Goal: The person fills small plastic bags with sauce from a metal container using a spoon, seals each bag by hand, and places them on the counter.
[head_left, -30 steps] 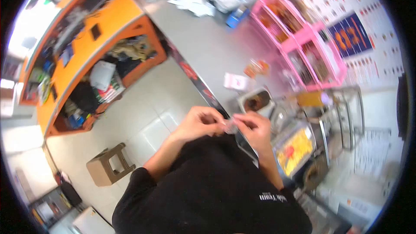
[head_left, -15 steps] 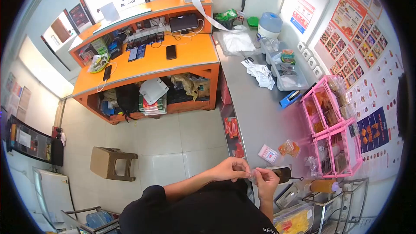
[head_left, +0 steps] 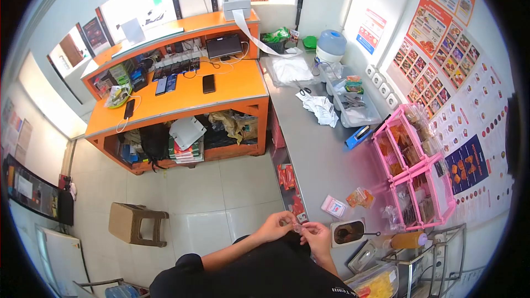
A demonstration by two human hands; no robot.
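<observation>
My left hand (head_left: 277,227) and my right hand (head_left: 317,238) meet in front of my body at the counter's edge. Fingertips of both hands pinch a small piece of clear plastic (head_left: 297,228), perhaps a little bag; its exact shape is too small to tell. Just right of my right hand, a metal container (head_left: 335,241) holds dark sauce, with the handle of a ladle (head_left: 371,234) sticking out over its rim. Beyond it lie a pink-and-white packet (head_left: 334,206) and some orange sachets (head_left: 360,197).
Pink plastic racks (head_left: 422,171) of sachets stand against the right wall. Farther along the steel counter (head_left: 309,154) are a blue tape dispenser (head_left: 359,137), a clear bin (head_left: 359,115), crumpled paper (head_left: 319,109) and scissors (head_left: 303,91). A brown stool (head_left: 135,223) stands on the floor.
Both hands, still pinching the clear plastic, have moved left and slightly down in view, away from the sauce container, which now shows fully. The whole view has shifted a little.
</observation>
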